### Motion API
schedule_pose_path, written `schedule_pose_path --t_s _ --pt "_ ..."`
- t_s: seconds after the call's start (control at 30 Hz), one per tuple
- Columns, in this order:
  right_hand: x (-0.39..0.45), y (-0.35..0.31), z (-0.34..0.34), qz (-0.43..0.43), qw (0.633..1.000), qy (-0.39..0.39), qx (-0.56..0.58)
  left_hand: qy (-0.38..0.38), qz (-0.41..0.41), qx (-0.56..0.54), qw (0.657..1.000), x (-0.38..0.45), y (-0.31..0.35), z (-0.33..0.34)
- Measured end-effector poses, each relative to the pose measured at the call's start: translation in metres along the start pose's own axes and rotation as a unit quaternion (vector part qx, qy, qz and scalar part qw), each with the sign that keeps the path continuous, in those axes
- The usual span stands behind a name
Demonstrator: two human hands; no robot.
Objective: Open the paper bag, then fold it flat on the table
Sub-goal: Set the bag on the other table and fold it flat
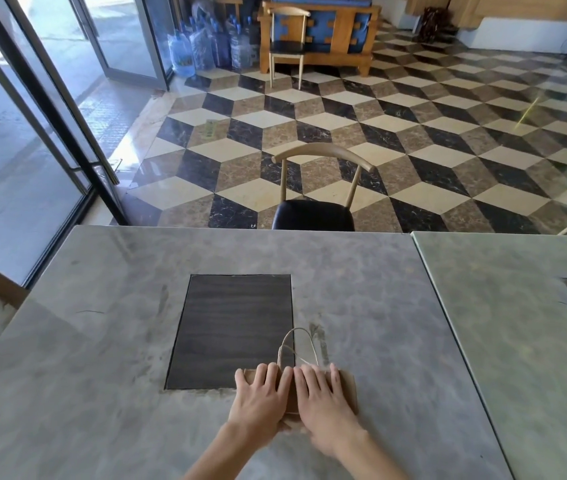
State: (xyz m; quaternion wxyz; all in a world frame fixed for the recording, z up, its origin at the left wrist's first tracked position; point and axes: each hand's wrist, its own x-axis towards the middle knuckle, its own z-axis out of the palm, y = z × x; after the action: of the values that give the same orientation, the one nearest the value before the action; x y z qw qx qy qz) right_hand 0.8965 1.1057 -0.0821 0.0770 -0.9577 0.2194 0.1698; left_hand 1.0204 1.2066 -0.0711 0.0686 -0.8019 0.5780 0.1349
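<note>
— What's under your hands?

— A brown paper bag [348, 389], matte kraft paper, lying flat on the grey, marble-veined counter [102, 341]. It sits just to the near right of the dark, wood-grained rectangular inlay [230, 330], its left corner overlapping the inlay's near right corner.

— And your grip?

— Both hands lie palm-down on the bag, side by side, fingers straight and slightly spread. My left hand [258, 400] covers the bag's left part, my right hand [323, 400] the middle; neither curls round anything, they only press. The right hand is a little blurred.

— Which way does the bag point?

— Its thin twine handles [297, 344] loop away from me, past my fingertips, over the inlay's right edge. The visible paper runs wider left to right than deep, though my hands hide much of it. Beyond the counter's far edge stands a chair [320, 188] with a curved wooden back and black seat.
</note>
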Motion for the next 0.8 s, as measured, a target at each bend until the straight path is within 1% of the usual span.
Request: schedule_pose_path --t_s 0.07,0.13,0.2,0.27,0.37,0.47,0.53,0.6,0.67,0.73,0.8 --pt "-0.001 0.001 0.001 0.001 1.000 0.015 -0.010 0.019 0.005 0.013 1.000 0.001 0.000 0.004" --pt "-0.003 0.002 0.000 -0.002 0.999 0.034 0.000 0.022 0.003 0.022 1.000 0.002 0.000 0.008" --pt "-0.004 0.002 0.001 -0.019 0.999 0.049 0.001 0.003 -0.013 0.014 1.000 0.002 0.006 0.006" --pt "-0.003 0.001 0.005 -0.023 0.999 0.046 -0.002 -0.020 -0.027 0.011 0.999 0.002 0.016 -0.002" --pt "0.000 0.000 0.015 -0.007 0.998 0.052 -0.027 -0.006 -0.034 0.046 0.998 0.002 0.029 -0.003" --pt "-0.002 0.001 0.019 -0.012 0.998 0.062 -0.020 0.004 -0.036 0.070 0.997 -0.001 0.034 0.000" --pt "-0.007 0.002 0.015 -0.019 0.997 0.067 -0.016 0.008 -0.035 0.068 0.997 -0.004 0.034 0.005" --pt "-0.011 0.006 0.014 -0.040 0.996 0.079 -0.011 0.005 -0.034 0.051 0.998 -0.004 0.030 0.006" --pt "-0.013 0.012 0.014 -0.051 0.996 0.078 -0.001 -0.022 -0.027 0.000 0.999 -0.002 0.021 0.008" --pt "-0.015 0.019 0.008 -0.048 0.997 0.061 0.030 0.006 -0.009 -0.035 0.999 0.000 0.014 0.012" --pt "-0.014 0.023 0.002 -0.056 0.993 0.079 0.071 0.023 -0.025 -0.066 0.997 -0.001 0.009 0.012"
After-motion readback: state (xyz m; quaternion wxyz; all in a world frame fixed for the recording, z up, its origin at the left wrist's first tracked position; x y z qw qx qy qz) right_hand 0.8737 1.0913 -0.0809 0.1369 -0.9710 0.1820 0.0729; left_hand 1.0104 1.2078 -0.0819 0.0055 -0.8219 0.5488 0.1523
